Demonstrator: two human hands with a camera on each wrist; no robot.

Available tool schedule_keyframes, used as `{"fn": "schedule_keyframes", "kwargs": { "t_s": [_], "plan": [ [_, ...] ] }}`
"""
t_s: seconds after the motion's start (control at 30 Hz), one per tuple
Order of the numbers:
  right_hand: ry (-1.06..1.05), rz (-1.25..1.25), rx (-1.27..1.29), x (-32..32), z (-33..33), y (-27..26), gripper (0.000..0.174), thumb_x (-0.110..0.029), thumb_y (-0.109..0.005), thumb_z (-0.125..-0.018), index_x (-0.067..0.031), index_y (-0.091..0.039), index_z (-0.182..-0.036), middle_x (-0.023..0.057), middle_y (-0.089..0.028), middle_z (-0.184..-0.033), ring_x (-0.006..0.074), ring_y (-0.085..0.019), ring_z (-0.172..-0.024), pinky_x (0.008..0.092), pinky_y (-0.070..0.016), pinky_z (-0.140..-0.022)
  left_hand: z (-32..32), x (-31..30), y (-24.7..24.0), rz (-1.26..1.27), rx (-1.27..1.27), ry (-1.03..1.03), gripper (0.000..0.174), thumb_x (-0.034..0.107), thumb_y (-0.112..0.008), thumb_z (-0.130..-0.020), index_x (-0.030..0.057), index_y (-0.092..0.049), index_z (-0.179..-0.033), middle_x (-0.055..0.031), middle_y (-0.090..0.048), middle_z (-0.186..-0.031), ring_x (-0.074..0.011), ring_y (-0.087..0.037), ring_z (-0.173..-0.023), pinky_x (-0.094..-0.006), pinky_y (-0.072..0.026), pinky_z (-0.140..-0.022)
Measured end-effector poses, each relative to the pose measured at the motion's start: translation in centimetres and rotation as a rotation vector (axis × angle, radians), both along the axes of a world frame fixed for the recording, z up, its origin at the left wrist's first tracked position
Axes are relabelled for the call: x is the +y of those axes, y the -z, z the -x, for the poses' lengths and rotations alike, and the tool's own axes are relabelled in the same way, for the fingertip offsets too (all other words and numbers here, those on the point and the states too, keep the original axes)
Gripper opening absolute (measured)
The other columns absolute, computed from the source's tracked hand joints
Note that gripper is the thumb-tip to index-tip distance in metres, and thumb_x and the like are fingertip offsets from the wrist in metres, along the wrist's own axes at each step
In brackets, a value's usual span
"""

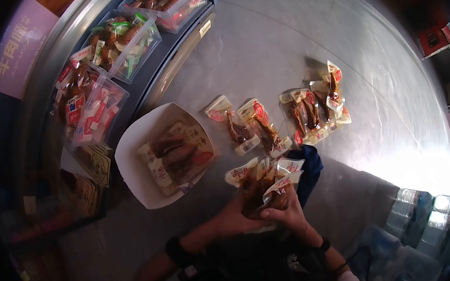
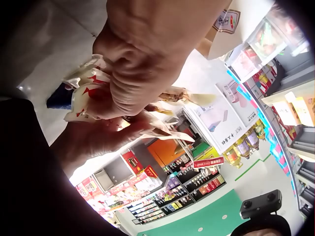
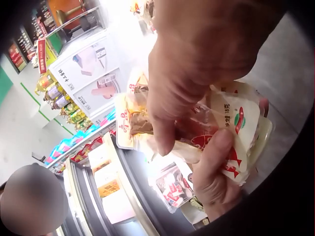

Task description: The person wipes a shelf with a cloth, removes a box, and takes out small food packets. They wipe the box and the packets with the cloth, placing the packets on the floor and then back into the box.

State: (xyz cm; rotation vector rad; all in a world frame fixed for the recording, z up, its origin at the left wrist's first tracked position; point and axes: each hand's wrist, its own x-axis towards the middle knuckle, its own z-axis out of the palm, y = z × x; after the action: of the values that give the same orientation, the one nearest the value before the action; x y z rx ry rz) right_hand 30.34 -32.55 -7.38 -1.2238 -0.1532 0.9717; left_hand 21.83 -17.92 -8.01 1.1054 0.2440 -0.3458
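In front of the body, both hands grip one bunch of clear-and-cream snack packets [image 1: 264,183] with brown meat-like pieces inside. My left hand [image 1: 235,218] curls round the bunch from the left. My right hand [image 1: 289,218] holds it from the right, thumb lying across the front. Up close in the right wrist view, red fish prints mark the packets [image 3: 236,110], and the left thumb [image 3: 219,147] presses against them. A white paper tray [image 1: 130,168] with similar packets inside stands left of the hands. Beyond the hands, more packets [image 1: 258,121] lie on the grey surface.
Clear plastic bins [image 1: 135,57] of packaged snacks line a dark shelf at the upper left. A dark blue item [image 1: 310,173] sits just right of the held bunch. Further packets [image 1: 309,110] lie in a group to the right. Wrapped goods [image 1: 421,213] stand at the lower right.
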Motion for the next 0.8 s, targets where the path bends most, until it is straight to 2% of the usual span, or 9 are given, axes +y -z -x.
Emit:
{"fn": "schedule_keyframes", "kwargs": {
  "t_s": [0.13, 0.3, 0.37, 0.43, 0.5, 0.57, 0.6, 0.73, 0.8],
  "plan": [
    [0.030, 0.011, -0.022, -0.8, 0.4, -0.3, 0.073, -0.012, -0.082, -0.060, 0.0062, -0.040, -0.118, 0.0126, -0.055, -0.109, 0.0190, -0.054, -0.100, 0.0300, -0.0455, -0.086, -1.1, 0.8, -1.2, -0.028, -0.005, 0.170, 0.075, 0.013, -0.070, -0.076, 0.0026, -0.026, -0.136, -0.0101, -0.038, -0.134, -0.0181, -0.038, -0.122, -0.0323, -0.0330, -0.101],
    [-0.044, 0.033, -0.004, -1.5, 0.2, -0.8, 0.076, -0.007, -0.082, -0.058, 0.0063, -0.039, -0.119, 0.0138, -0.055, -0.109, 0.0205, -0.057, -0.098, 0.0312, -0.0478, -0.085, -0.5, 0.2, -0.2, 0.002, -0.075, 0.131, 0.063, 0.015, -0.066, -0.080, 0.0006, -0.034, -0.132, -0.0119, -0.045, -0.128, -0.0180, -0.042, -0.118, -0.0315, -0.0355, -0.098],
    [-0.079, 0.035, -0.004, -0.9, 0.0, -1.2, 0.076, -0.006, -0.081, -0.057, 0.0060, -0.039, -0.119, 0.0139, -0.055, -0.109, 0.0206, -0.057, -0.097, 0.0315, -0.0481, -0.085, -0.6, 0.0, 0.6, 0.118, -0.273, 0.123, 0.061, 0.012, -0.063, -0.081, 0.0023, -0.033, -0.133, -0.0112, -0.045, -0.127, -0.0172, -0.043, -0.116, -0.0304, -0.0378, -0.095],
    [0.051, -0.094, 0.047, -0.1, -0.2, -1.7, 0.075, -0.003, -0.081, -0.055, 0.0054, -0.041, -0.118, 0.0131, -0.057, -0.107, 0.0204, -0.057, -0.097, 0.0315, -0.0478, -0.085, -0.5, 0.2, 0.9, 0.080, -0.266, 0.156, 0.062, 0.014, -0.063, -0.080, 0.0036, -0.033, -0.134, -0.0111, -0.046, -0.125, -0.0183, -0.045, -0.112, -0.0307, -0.0387, -0.093],
    [0.018, -0.059, 0.054, 0.5, -0.8, -2.1, 0.076, -0.004, -0.080, -0.053, 0.0049, -0.041, -0.118, 0.0119, -0.057, -0.107, 0.0207, -0.058, -0.095, 0.0317, -0.0477, -0.084, -0.3, 0.2, 1.2, -0.114, -0.309, 0.237, 0.065, 0.018, -0.065, -0.078, 0.0036, -0.033, -0.134, -0.0115, -0.047, -0.122, -0.0194, -0.046, -0.108, -0.0310, -0.0394, -0.091],
    [0.055, -0.080, 0.076, 1.5, -1.7, -2.8, 0.084, -0.008, -0.080, -0.053, 0.0040, -0.037, -0.124, 0.0108, -0.056, -0.108, 0.0206, -0.057, -0.095, 0.0321, -0.0468, -0.084, -0.2, 0.1, 1.1, -0.114, -0.328, 0.173, 0.069, 0.023, -0.069, -0.076, 0.0032, -0.034, -0.132, -0.0128, -0.047, -0.120, -0.0195, -0.046, -0.108, -0.0314, -0.0401, -0.091],
    [-0.093, -0.027, 0.162, -0.2, -3.2, -1.5, 0.094, -0.012, -0.080, -0.053, 0.0009, -0.028, -0.131, 0.0108, -0.053, -0.112, 0.0212, -0.055, -0.097, 0.0318, -0.0454, -0.085, 0.1, -0.1, 1.6, -0.094, -0.274, 0.182, 0.072, 0.028, -0.072, -0.072, 0.0024, -0.037, -0.129, -0.0146, -0.048, -0.119, -0.0227, -0.048, -0.108, -0.0340, -0.0426, -0.089],
    [-0.014, -0.066, -0.036, 2.8, -6.2, -4.9, 0.103, -0.016, -0.083, -0.054, -0.0028, -0.022, -0.136, 0.0124, -0.050, -0.116, 0.0227, -0.053, -0.100, 0.0333, -0.0448, -0.086, 1.5, 2.2, -0.2, -0.087, -0.119, 0.141, 0.079, 0.038, -0.077, -0.066, 0.0004, -0.039, -0.124, -0.0163, -0.046, -0.118, -0.0259, -0.050, -0.109, -0.0354, -0.0486, -0.082],
    [-0.079, -0.057, -0.153, 5.4, -7.8, -7.0, 0.104, -0.016, -0.084, -0.053, -0.0017, -0.022, -0.135, 0.0124, -0.051, -0.114, 0.0227, -0.054, -0.099, 0.0339, -0.0447, -0.087, 2.3, 3.6, -0.4, -0.087, -0.158, 0.168, 0.074, 0.034, -0.075, -0.070, 0.0011, -0.039, -0.125, -0.0139, -0.045, -0.120, -0.0227, -0.049, -0.109, -0.0343, -0.0470, -0.085]
  ]
}}
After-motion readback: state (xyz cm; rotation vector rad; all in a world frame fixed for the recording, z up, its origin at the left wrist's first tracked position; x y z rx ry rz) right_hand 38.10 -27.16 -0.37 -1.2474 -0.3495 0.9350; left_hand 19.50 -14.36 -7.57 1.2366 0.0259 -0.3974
